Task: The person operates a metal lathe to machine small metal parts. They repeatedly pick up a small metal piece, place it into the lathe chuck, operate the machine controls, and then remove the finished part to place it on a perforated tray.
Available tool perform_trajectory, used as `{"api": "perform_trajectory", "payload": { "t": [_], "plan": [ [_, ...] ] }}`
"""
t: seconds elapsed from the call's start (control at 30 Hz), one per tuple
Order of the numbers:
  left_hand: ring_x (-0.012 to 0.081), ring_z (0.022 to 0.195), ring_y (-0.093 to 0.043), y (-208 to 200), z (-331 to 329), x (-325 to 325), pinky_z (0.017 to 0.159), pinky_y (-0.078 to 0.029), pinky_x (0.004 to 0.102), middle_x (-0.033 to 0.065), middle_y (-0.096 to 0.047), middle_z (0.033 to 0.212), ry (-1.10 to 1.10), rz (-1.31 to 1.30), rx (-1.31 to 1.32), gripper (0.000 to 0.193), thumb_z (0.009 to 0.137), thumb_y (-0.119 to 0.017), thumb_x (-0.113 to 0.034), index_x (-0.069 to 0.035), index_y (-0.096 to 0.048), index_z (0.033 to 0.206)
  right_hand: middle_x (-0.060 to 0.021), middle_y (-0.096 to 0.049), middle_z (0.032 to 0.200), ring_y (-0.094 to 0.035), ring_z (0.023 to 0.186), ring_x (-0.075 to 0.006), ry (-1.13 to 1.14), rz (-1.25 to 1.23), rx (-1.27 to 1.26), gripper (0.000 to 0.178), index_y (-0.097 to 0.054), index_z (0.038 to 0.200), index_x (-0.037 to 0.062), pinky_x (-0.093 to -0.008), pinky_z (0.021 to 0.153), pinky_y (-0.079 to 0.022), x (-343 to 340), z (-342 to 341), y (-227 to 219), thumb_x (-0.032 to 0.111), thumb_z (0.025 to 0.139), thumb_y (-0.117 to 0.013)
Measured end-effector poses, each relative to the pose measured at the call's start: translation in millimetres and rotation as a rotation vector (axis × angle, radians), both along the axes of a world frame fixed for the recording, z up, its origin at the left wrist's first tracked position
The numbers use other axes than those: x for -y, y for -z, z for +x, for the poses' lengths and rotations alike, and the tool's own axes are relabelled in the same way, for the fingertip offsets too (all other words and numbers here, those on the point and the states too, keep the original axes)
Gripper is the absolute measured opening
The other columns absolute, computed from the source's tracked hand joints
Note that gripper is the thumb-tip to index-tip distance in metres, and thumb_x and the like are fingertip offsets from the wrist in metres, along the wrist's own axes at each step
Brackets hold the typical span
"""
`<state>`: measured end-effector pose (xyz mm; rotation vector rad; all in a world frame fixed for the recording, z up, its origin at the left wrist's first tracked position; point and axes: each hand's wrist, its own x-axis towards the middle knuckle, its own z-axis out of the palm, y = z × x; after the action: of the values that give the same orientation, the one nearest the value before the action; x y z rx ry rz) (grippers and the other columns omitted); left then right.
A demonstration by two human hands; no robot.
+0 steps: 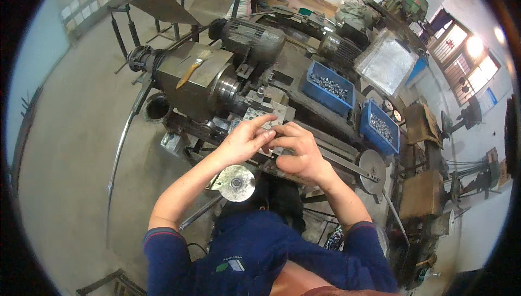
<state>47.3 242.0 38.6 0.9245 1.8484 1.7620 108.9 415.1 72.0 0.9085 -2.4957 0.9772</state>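
My left hand (245, 139) and my right hand (298, 150) meet over the metal tool slide (278, 106) of a small lathe. The left index finger reaches out past the thumb, and the fingertips touch the bent fingers of the right hand. Whatever lies between the fingertips is hidden or too small to name. Just beyond the hands is the lathe's shiny round chuck (227, 87), on the headstock (190, 73). Below my left wrist sits a round metal handwheel (236, 183).
A wooden-handled brush (191, 71) lies on the headstock. Two blue bins (350, 106) (364, 133) of small metal parts stand to the right, near a flat round disc (372, 168). A motor (252, 40) sits behind. A long bent rod (120, 149) curves down at the left.
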Motion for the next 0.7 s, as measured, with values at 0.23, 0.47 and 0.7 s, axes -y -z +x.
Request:
{"api": "perform_trajectory", "payload": {
  "t": [0.23,0.47,0.7],
  "plan": [
    [0.0098,0.068,-0.059,-4.0,-21.9,46.8,0.065,-0.049,0.0257,0.0076,-0.063,0.075,-0.095,-0.05,-0.117,0.044,0.088,-0.052,-0.012,0.001,-0.038,0.128,-0.0132,-0.063,0.096,-0.057,0.083,-0.03,-0.06,0.076,-0.003,0.024,-0.067,0.075,0.0076,-0.0379,0.072,-0.047,17.6,-50.4,0.8,0.014,0.053,-0.06],
    [0.0198,0.063,-0.061,-17.1,-28.1,193.4,0.063,-0.047,0.0342,0.0118,-0.063,0.071,-0.703,-0.524,-0.357,0.045,0.084,-0.058,-0.022,-0.005,-0.046,0.124,-0.0072,-0.066,0.082,-0.051,0.092,-0.0275,0.162,0.402,0.022,0.022,-0.07,0.069,0.0108,-0.0365,0.079,-0.042,24.5,-158.3,44.6,0.019,0.05,-0.061],
    [0.0369,0.068,-0.058,34.3,29.1,329.5,0.06,-0.045,0.0437,0.0188,-0.058,0.067,-0.994,-1.188,-0.375,0.038,0.081,-0.06,-0.022,-0.005,-0.053,0.114,-0.0065,-0.065,0.075,-0.053,0.092,-0.0242,0.32,0.589,0.209,0.017,-0.071,0.068,0.0154,-0.0386,0.081,-0.038,38.4,-186.6,57.0,0.021,0.056,-0.061]
  ]
}}
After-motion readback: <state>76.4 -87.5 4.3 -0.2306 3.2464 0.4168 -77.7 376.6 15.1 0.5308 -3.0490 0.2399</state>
